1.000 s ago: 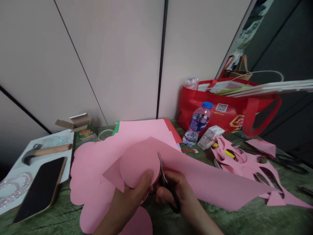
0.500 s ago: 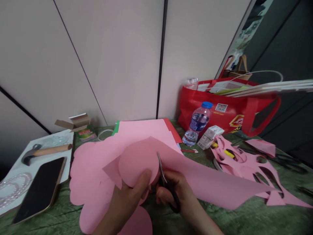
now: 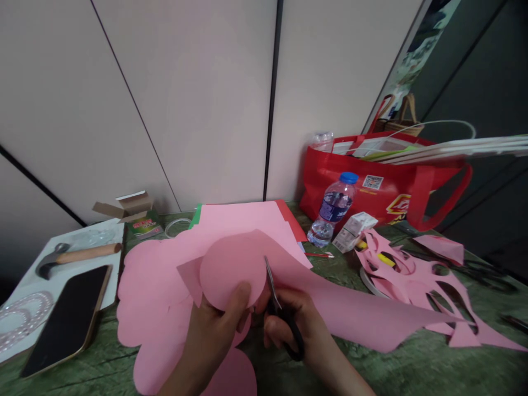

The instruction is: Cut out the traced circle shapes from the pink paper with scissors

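My left hand [image 3: 220, 324] pinches a sheet of pink paper [image 3: 350, 305] by its rounded part, thumb on top and fingers underneath. A round pink shape [image 3: 233, 269] shows at that end, partly cut along its edge. My right hand [image 3: 295, 319] is closed around black-handled scissors [image 3: 284, 316], whose blades point up and away at the right edge of the round part. The long tail of the sheet stretches off to the right. Beneath my hands lie several rounded pink paper cut-outs [image 3: 152, 286], overlapping on the table.
Pink paper scraps [image 3: 416, 280] lie at the right. Behind stand a water bottle [image 3: 334, 209], a small white box [image 3: 353, 231] and a red bag [image 3: 371, 192]. Left are a hammer [image 3: 82, 254], a phone [image 3: 68, 319], a bead string [image 3: 27, 319] and an opened box [image 3: 142, 223].
My left hand and the round paper part have shifted and turned slightly. The scissors and my right hand stay in nearly the same place.
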The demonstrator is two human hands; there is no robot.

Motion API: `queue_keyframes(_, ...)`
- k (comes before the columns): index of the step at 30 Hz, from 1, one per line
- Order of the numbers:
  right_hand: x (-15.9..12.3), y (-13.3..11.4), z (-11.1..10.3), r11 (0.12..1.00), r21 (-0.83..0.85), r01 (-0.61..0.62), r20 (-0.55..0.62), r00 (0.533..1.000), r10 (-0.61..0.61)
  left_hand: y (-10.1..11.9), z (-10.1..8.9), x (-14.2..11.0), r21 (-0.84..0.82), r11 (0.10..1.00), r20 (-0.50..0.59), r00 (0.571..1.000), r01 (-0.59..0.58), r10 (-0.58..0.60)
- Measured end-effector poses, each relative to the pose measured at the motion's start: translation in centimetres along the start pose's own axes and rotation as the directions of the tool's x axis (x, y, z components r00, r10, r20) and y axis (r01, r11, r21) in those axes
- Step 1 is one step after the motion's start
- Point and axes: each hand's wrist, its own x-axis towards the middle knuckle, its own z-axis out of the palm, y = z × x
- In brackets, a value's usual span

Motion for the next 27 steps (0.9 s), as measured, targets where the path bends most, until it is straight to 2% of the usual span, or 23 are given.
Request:
queue_keyframes(4, 0.0, 0.2, 0.1, 0.999, 0.04, 0.012, 0.025, 1.0, -0.013, -0.3, 0.2, -0.1, 0.047, 0.999, 0.034, 0.999, -0.009, 0.008)
queue_keyframes(8, 0.0, -0.3, 0.1, 0.999, 0.038, 0.013, 0.052, 0.999, -0.015, -0.1, 0.3, -0.2, 0.172, 0.98, -0.015, 0.994, 0.105, -0.104)
queue_keyframes(12, 0.1, -0.6, -0.1, 1.0, -0.018, -0.023, 0.015, 1.0, 0.023, -0.1, 0.4, -0.2, 0.19, 0.97, -0.03, 0.988, 0.154, -0.151)
queue_keyframes(18, 0.2, -1.2, 0.0, 0.999, -0.031, 0.025, 0.01, 1.0, -0.025, -0.6, 0.5, -0.3, 0.209, 0.968, -0.096, 0.988, 0.138, -0.121)
queue_keyframes(23, 0.2, -1.6, 0.1, 0.998, -0.047, 0.041, 0.017, 0.999, -0.04, -0.8, 0.5, -0.2, 0.194, 0.976, -0.079, 0.994, 0.096, -0.082)
queue_keyframes(27, 0.2, -1.2, -0.2, 0.998, -0.047, 0.04, 0.008, 0.999, -0.039, -0.9, 0.5, -0.2, 0.218, 0.972, -0.118, 0.991, 0.086, -0.062)
